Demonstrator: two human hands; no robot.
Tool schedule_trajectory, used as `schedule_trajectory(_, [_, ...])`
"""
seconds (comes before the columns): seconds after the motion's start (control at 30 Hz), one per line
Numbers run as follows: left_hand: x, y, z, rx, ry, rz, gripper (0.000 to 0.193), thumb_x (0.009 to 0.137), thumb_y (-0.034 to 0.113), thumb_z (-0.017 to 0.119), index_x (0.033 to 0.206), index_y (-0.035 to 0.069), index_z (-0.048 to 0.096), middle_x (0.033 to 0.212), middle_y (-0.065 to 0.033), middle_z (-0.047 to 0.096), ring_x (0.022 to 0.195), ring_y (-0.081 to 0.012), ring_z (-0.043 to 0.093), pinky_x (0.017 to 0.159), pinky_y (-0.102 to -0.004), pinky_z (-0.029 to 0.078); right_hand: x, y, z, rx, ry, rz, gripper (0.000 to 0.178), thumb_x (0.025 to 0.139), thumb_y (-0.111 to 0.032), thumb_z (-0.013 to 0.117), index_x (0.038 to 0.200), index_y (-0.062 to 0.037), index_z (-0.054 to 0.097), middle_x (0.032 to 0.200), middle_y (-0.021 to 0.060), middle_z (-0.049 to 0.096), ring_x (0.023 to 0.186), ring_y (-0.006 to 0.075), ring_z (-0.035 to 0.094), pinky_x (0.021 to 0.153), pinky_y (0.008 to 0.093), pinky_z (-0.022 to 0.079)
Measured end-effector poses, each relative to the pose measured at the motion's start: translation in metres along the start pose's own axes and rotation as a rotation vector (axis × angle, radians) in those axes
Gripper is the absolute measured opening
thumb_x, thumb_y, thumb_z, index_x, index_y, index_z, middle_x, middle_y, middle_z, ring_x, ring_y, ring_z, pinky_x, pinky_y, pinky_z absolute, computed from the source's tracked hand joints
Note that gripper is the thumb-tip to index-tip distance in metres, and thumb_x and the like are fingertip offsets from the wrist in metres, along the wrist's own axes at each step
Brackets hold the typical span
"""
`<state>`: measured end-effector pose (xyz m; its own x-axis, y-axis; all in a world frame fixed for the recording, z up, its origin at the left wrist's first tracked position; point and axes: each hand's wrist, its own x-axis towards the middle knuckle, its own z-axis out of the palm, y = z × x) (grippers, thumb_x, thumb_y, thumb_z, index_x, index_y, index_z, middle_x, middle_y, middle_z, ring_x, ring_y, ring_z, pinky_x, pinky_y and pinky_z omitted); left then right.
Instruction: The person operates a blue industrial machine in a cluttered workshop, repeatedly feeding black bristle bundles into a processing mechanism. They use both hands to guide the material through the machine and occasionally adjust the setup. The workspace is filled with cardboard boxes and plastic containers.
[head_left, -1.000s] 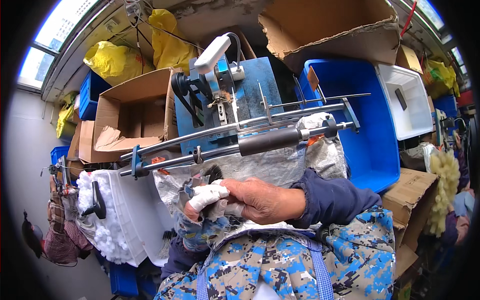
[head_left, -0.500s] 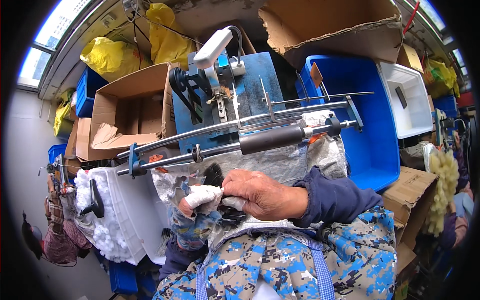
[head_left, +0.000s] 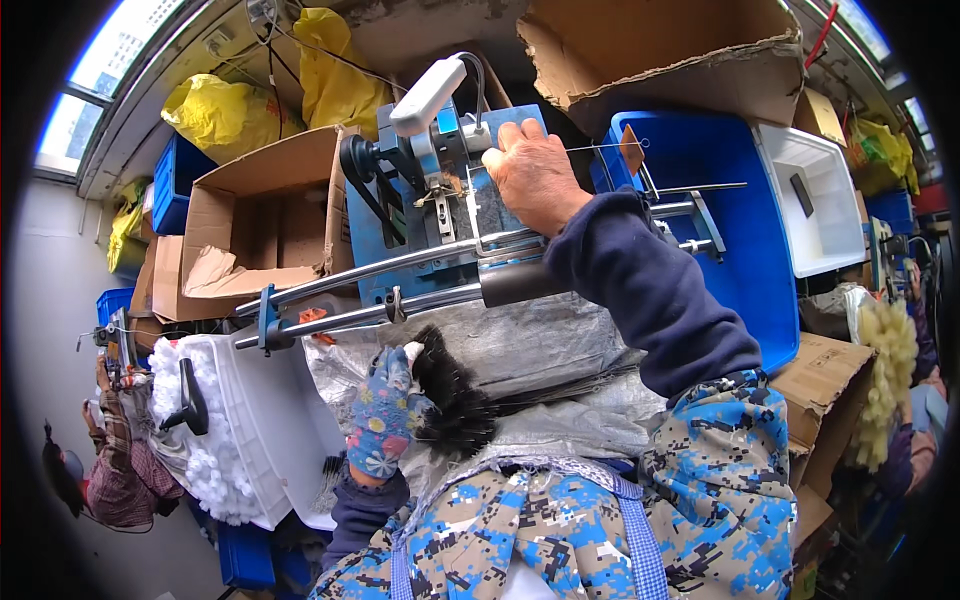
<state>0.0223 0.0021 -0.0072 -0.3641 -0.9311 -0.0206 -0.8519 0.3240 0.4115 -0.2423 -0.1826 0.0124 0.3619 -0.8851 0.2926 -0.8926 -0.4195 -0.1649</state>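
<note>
In a blue floral glove with white wrapping at its fingertips, my left hand is closed around a bushy bundle of black bristles. It is low over a grey plastic sheet on my lap. My bare right hand reaches across the blue machine, with fingers curled around a thin wire that sticks out to the right and ends in a small loop. The hand hides the wire's other end. Below my right forearm a dark roller on a metal bar is partly covered.
Two steel rails cross in front of me. An open cardboard box stands left, a blue bin and white tray right. White fluffy fibre and a black-handled tool lie in the white crate. Other people sit at both sides.
My hands were together over my lap. My right hand has moved up and forward to the machine and holds a wire there. The left hand has turned, showing more of the black bristles.
</note>
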Motion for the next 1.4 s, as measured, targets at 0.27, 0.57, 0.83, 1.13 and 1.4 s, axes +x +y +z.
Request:
schedule_trajectory(0.27, [0.009,0.005,-0.027,-0.254,0.156,-0.122,0.056,0.07,0.012,0.069,0.122,0.003,0.048,0.104,-0.0164,0.056,0.088,-0.0316,0.059,0.077,-0.0345,0.049,0.001,-0.001,0.013,-0.093,-0.022,0.04,0.013,0.073,-0.008,0.054,0.083,-0.0061,0.062,0.09,0.013,0.056,0.089,0.0298,0.054,0.07,0.0405,0.044])
schedule_trajectory(0.57, [0.007,0.018,-0.073,-0.766,0.732,0.07,0.071,0.082,-0.002,0.056,0.139,0.015,0.018,0.101,-0.0216,0.057,0.055,-0.0167,0.059,0.045,-0.0242,0.048,0.003,-0.001,0.013,-0.104,-0.045,0.011,0.013,0.072,-0.007,0.055,0.085,-0.0064,0.061,0.087,0.011,0.06,0.085,0.0282,0.056,0.068,0.0393,0.045])
schedule_trajectory(0.83, [0.006,0.018,-0.075,-1.133,0.625,0.13,0.051,0.083,0.002,0.058,0.129,0.007,0.037,0.082,-0.0249,0.062,0.051,-0.0205,0.059,0.042,-0.0263,0.049,0.003,0.001,0.017,-0.11,-0.03,0.059,0.013,0.074,-0.007,0.054,0.085,-0.0071,0.061,0.086,0.0094,0.06,0.084,0.0277,0.057,0.068,0.0389,0.045])
schedule_trajectory(1.13, [0.006,0.028,-0.059,-1.039,0.682,0.039,0.05,0.083,0.004,0.06,0.127,0.008,0.038,0.089,-0.0213,0.062,0.055,-0.0187,0.06,0.041,-0.0235,0.047,0.002,0.0,0.016,-0.079,-0.043,0.027,0.014,0.074,-0.007,0.054,0.086,-0.0077,0.062,0.087,0.0093,0.06,0.085,0.0278,0.056,0.069,0.0403,0.043])
schedule_trajectory(1.4, [0.007,0.032,-0.058,-1.012,0.677,0.038,0.047,0.084,0.003,0.059,0.126,0.008,0.039,0.086,-0.0196,0.062,0.053,-0.0172,0.058,0.041,-0.0235,0.046,0.0,0.002,0.019,-0.054,0.013,0.056,0.012,0.074,-0.007,0.053,0.083,-0.0075,0.06,0.083,0.0089,0.06,0.083,0.0278,0.056,0.068,0.0402,0.043])
